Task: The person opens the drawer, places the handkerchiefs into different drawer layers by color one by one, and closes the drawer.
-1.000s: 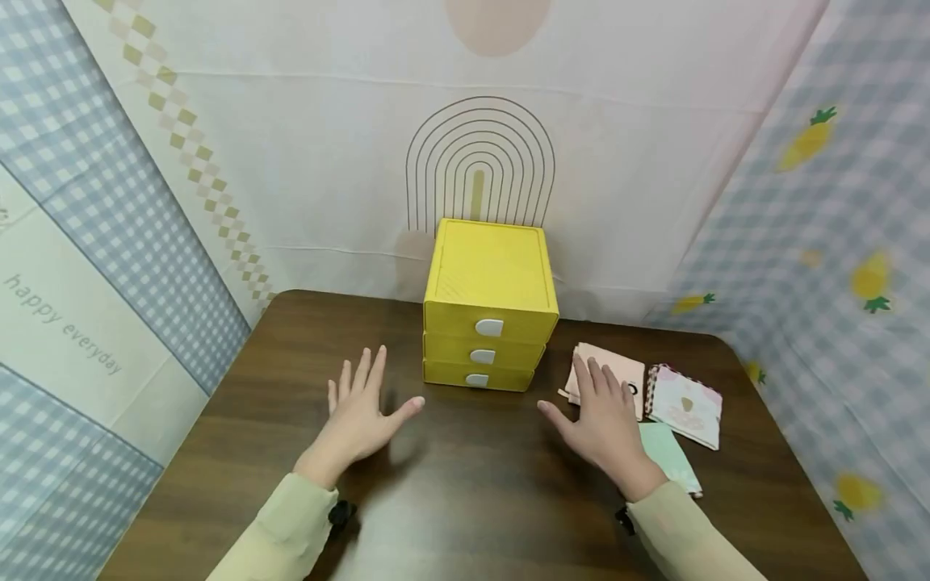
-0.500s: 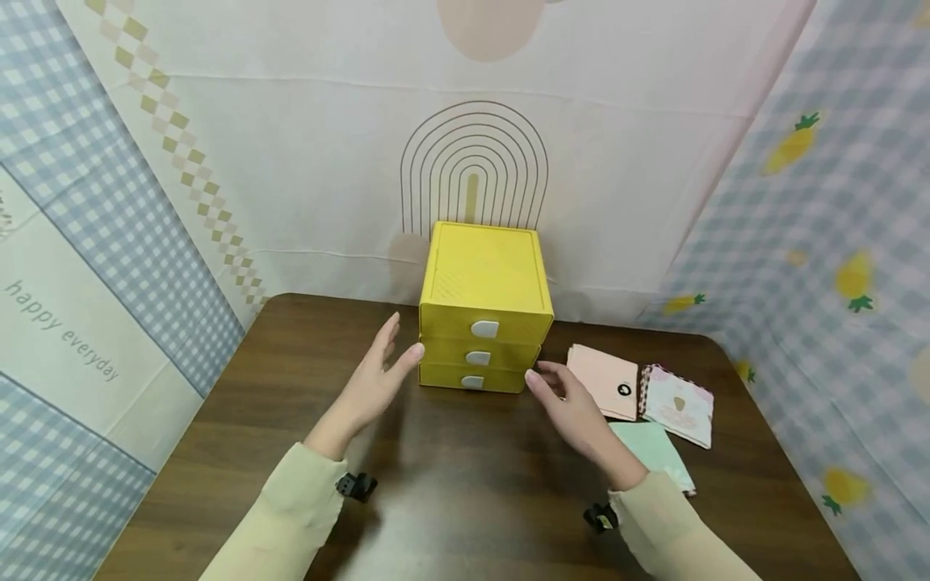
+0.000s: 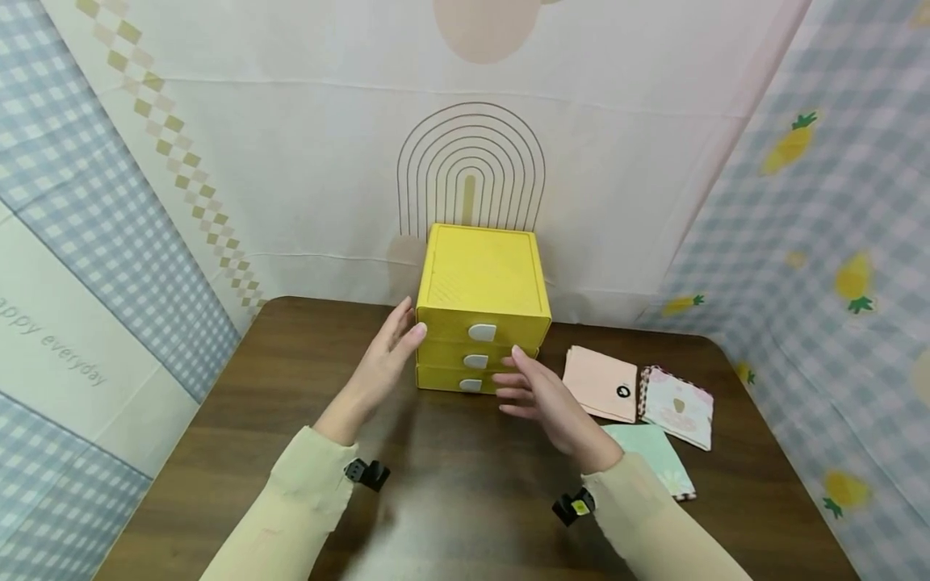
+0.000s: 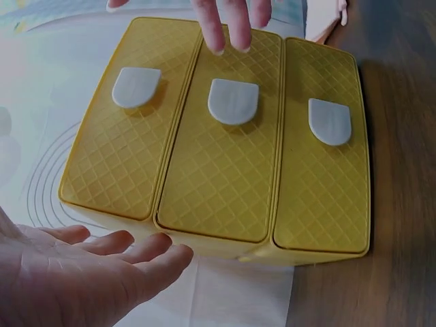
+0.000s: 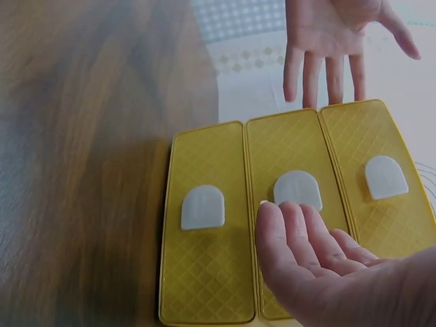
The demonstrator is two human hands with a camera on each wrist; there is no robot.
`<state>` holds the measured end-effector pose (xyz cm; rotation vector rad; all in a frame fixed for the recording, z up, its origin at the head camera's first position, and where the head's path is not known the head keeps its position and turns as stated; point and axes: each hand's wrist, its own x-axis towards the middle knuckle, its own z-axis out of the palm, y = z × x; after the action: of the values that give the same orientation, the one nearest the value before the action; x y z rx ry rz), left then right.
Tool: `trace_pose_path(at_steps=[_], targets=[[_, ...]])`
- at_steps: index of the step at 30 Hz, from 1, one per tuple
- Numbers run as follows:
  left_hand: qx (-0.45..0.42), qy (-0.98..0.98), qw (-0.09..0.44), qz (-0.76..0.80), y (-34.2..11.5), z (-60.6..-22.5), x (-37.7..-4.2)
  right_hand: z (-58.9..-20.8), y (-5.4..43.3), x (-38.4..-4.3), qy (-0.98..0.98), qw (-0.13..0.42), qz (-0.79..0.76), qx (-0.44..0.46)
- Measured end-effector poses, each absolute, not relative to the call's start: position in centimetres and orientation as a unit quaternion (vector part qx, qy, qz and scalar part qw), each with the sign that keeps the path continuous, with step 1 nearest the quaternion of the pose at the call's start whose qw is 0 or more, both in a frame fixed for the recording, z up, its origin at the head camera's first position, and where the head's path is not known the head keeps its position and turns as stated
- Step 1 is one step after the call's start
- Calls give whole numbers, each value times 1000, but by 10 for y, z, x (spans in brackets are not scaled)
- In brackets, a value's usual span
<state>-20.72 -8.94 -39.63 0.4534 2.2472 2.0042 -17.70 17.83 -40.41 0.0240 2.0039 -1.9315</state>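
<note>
A yellow three-drawer storage box [image 3: 483, 270] stands at the back of the table, its drawers closed. Each drawer front carries a white tab handle [image 4: 233, 102]. My left hand [image 3: 379, 363] is at the box's left side, fingers straight and thumb raised near the front corner; in the left wrist view its fingertips come right to the side wall. My right hand [image 3: 548, 403] is in front of the lower right drawers, fingers extended and holding nothing. In the right wrist view, the right fingertips [image 5: 272, 214] overlap the middle drawer's handle [image 5: 298, 189].
Right of the box lie a folded pink cloth [image 3: 599, 383], a white patterned cloth [image 3: 677, 407] and a mint green cloth [image 3: 654, 458] on the brown wooden table [image 3: 465, 516]. A fabric backdrop [image 3: 312, 177] hangs close behind the box.
Both hands have moved inward and the left one forward to the box's side. The right hand has left the pink cloth and turned palm inward before the drawers. The box has stayed put.
</note>
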Motion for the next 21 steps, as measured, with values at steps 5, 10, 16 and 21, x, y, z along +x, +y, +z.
trace_pose_path(at_steps=[5,10,16,21], targets=[[150,728,39,668,-84,-395,-213,-403,173,-183,691,195,-696,9],[152,729,21,667,-79,-388,-218,-400,166,-189,674,204,-710,14],[150,732,-2,665,-76,-383,-228,-397,155,-197,651,202,-731,26],[123,730,-7,672,-73,-381,-235,-396,150,-201,632,202,-747,38]])
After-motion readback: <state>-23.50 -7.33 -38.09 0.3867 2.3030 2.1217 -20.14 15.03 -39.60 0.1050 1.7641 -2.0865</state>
